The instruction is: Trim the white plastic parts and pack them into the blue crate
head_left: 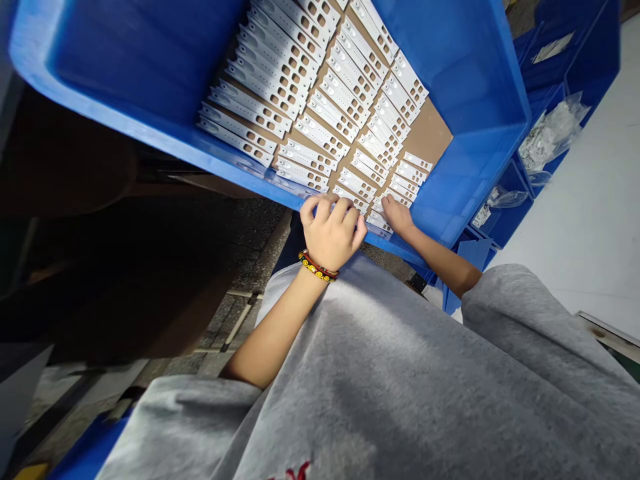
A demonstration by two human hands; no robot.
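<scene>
Grey fleece sleeves fill the foreground, the bare forearms reaching up to a large blue plastic crate. Left hand, with a beaded red-and-yellow bracelet at the wrist, curls its fingers over the crate's near rim; its grip is closed on the rim, and whether it also pinches a part cannot be told. Right hand lies flat, grip open, on the nearest white perforated metal strips, which lie in overlapping rows on a brown cardboard liner inside the crate. Risk: a sideways push would likely slide the overlapped rows out of order, and strip edges may nick fingertips. Free liner shows only at the right corner; crate walls close every side. Smaller blue bins with bagged parts stand at right.
</scene>
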